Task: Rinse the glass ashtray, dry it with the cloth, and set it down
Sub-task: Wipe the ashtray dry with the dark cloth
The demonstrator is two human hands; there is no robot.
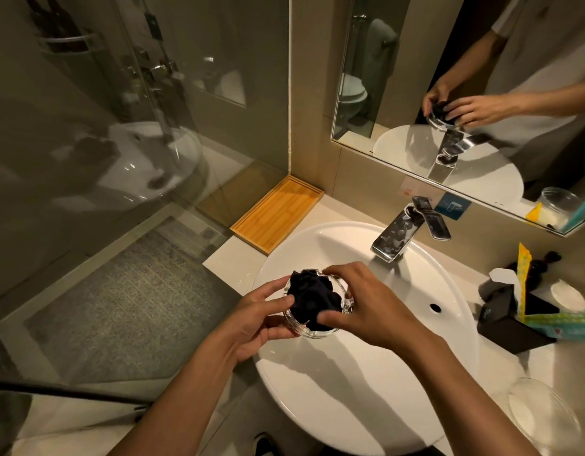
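Observation:
I hold a round clear glass ashtray [305,330] above the left side of the white sink basin [449,291]. My left hand [261,319] grips its left rim and underside. A crumpled dark cloth [312,297] fills the bowl of the ashtray. My right hand [363,301] presses on the cloth from the right, fingers curled over the ashtray's far rim and thumb on the cloth's near edge. No water runs from the chrome faucet [404,230].
A wooden tray [278,213] lies on the counter left of the basin, by the glass shower wall. To the right stand a black box [508,315] with packets, and a glass jar lid [541,416]. A mirror [465,93] hangs behind the faucet.

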